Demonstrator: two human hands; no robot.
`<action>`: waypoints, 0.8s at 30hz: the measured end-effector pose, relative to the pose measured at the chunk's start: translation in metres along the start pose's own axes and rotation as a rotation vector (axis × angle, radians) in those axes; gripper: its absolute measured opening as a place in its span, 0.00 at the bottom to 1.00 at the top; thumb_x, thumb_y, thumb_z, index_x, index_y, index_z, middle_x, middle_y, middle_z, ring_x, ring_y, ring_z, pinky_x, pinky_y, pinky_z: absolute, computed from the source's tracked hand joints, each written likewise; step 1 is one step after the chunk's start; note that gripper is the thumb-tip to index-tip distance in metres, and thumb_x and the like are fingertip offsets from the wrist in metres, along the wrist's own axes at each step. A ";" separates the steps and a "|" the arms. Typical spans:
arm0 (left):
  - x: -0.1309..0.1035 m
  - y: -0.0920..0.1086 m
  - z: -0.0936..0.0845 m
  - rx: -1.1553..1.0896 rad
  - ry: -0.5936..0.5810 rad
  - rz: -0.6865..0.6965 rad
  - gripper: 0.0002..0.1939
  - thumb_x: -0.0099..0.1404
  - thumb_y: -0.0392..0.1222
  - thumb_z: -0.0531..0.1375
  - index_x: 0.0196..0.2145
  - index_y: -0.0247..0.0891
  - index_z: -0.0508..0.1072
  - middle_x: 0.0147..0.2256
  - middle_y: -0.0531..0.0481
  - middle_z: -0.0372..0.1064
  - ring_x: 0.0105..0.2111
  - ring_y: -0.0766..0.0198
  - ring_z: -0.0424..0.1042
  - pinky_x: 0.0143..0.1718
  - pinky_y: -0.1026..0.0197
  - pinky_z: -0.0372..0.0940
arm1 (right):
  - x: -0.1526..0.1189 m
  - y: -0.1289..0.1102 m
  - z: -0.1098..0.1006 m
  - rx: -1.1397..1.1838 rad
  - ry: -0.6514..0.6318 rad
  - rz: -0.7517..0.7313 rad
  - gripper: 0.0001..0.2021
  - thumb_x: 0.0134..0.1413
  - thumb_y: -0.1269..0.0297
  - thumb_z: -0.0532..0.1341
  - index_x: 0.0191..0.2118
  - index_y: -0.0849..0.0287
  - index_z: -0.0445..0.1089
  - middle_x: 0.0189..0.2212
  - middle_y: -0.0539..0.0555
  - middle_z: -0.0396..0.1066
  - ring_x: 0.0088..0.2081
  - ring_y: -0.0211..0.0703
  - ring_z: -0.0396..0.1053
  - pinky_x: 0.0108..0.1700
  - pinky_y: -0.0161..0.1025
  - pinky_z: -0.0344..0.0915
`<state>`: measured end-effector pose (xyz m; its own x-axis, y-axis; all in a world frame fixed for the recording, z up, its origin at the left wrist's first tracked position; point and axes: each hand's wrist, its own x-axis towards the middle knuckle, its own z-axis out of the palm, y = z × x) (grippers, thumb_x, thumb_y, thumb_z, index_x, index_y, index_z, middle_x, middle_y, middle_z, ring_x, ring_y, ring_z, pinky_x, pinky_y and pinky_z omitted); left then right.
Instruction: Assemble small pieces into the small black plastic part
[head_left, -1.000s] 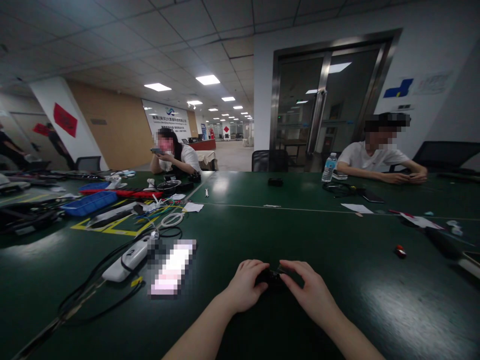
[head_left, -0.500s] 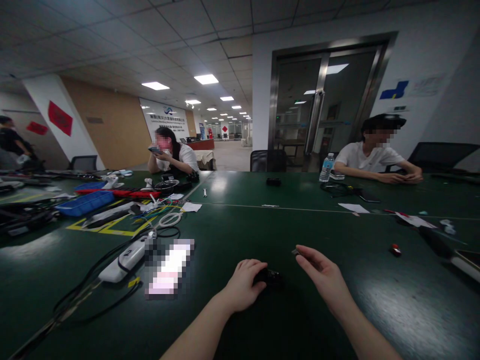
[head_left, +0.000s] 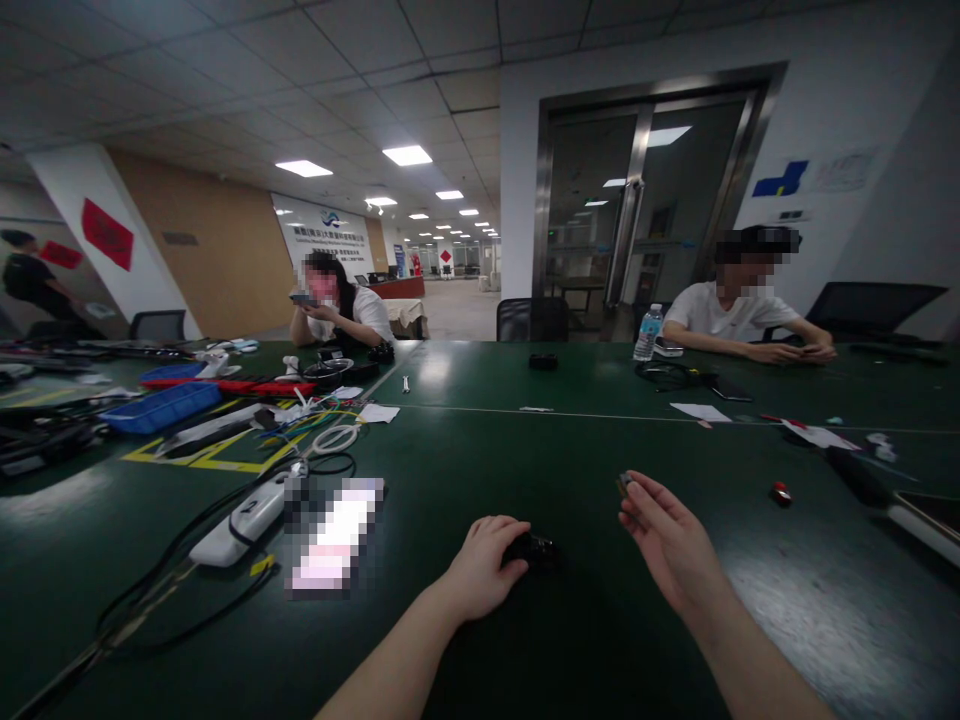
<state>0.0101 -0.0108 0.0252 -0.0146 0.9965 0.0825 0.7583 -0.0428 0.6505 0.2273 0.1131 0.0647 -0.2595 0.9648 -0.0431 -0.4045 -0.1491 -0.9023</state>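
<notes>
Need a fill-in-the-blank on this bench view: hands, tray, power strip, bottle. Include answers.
1. The black object is gripped by the ____ hand, while the other hand pinches a small piece.
2. The large open tray at the picture's left is coloured ____.
3. The white power strip is marked with the digit ____.
4. The plastic bottle stands near the seated person on the picture's ____ side.

Missing words: left; blue; 2; right
</notes>
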 end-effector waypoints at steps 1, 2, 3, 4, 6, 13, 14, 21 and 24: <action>0.000 0.000 0.000 0.001 0.001 -0.001 0.25 0.61 0.42 0.56 0.56 0.47 0.59 0.54 0.50 0.58 0.55 0.54 0.53 0.56 0.51 0.49 | -0.001 -0.002 0.001 0.035 0.011 0.012 0.18 0.37 0.59 0.71 0.39 0.51 0.73 0.36 0.47 0.71 0.33 0.36 0.67 0.34 0.31 0.68; 0.000 0.000 0.000 0.004 0.003 -0.001 0.25 0.61 0.42 0.56 0.56 0.47 0.60 0.54 0.50 0.58 0.55 0.54 0.54 0.56 0.51 0.49 | -0.001 -0.003 0.002 0.065 0.023 0.023 0.18 0.36 0.60 0.71 0.38 0.50 0.73 0.35 0.47 0.71 0.33 0.36 0.67 0.33 0.30 0.68; 0.000 0.000 0.000 0.009 0.008 0.002 0.25 0.61 0.41 0.56 0.56 0.46 0.60 0.54 0.50 0.58 0.55 0.54 0.54 0.56 0.51 0.49 | -0.002 -0.005 0.004 0.090 0.034 0.032 0.17 0.37 0.61 0.71 0.38 0.50 0.73 0.34 0.47 0.71 0.32 0.35 0.66 0.32 0.30 0.68; 0.000 0.000 0.000 0.014 0.012 0.007 0.24 0.61 0.41 0.56 0.56 0.46 0.61 0.54 0.49 0.59 0.55 0.54 0.54 0.56 0.51 0.49 | -0.003 -0.007 0.005 0.109 0.043 0.038 0.17 0.37 0.61 0.70 0.39 0.50 0.73 0.33 0.47 0.71 0.31 0.35 0.66 0.31 0.29 0.68; 0.000 0.000 0.000 0.014 0.017 0.017 0.24 0.61 0.41 0.56 0.56 0.46 0.61 0.54 0.49 0.59 0.55 0.54 0.54 0.56 0.51 0.49 | -0.005 -0.009 0.007 0.139 0.058 0.045 0.15 0.40 0.62 0.69 0.39 0.51 0.73 0.31 0.47 0.70 0.30 0.34 0.65 0.30 0.29 0.67; 0.000 -0.002 0.001 0.001 0.007 0.017 0.25 0.62 0.42 0.56 0.57 0.47 0.59 0.54 0.50 0.58 0.55 0.54 0.53 0.56 0.51 0.49 | -0.005 -0.013 0.009 0.182 0.106 0.102 0.08 0.52 0.63 0.60 0.38 0.53 0.73 0.27 0.47 0.67 0.28 0.35 0.65 0.28 0.31 0.67; 0.000 -0.002 0.000 -0.001 -0.002 0.010 0.25 0.62 0.42 0.55 0.57 0.47 0.58 0.55 0.50 0.57 0.56 0.54 0.52 0.56 0.51 0.49 | -0.004 -0.014 0.008 0.186 0.109 0.108 0.07 0.53 0.63 0.59 0.37 0.54 0.73 0.27 0.47 0.67 0.28 0.35 0.65 0.28 0.31 0.67; -0.002 0.001 -0.002 -0.008 -0.018 -0.014 0.25 0.63 0.43 0.55 0.58 0.47 0.58 0.56 0.50 0.56 0.56 0.53 0.51 0.56 0.49 0.50 | 0.001 -0.012 0.002 0.189 0.132 0.153 0.09 0.52 0.61 0.58 0.38 0.53 0.72 0.28 0.47 0.67 0.29 0.36 0.65 0.30 0.34 0.66; -0.002 0.001 -0.002 -0.013 -0.009 -0.004 0.24 0.63 0.43 0.56 0.57 0.47 0.59 0.55 0.50 0.57 0.56 0.53 0.52 0.55 0.49 0.50 | 0.002 -0.010 0.001 0.177 0.133 0.143 0.08 0.51 0.60 0.60 0.37 0.52 0.71 0.27 0.47 0.68 0.28 0.37 0.66 0.30 0.34 0.66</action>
<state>0.0097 -0.0127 0.0278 -0.0114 0.9973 0.0732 0.7498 -0.0399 0.6605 0.2301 0.1159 0.0745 -0.2120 0.9495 -0.2311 -0.5226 -0.3100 -0.7942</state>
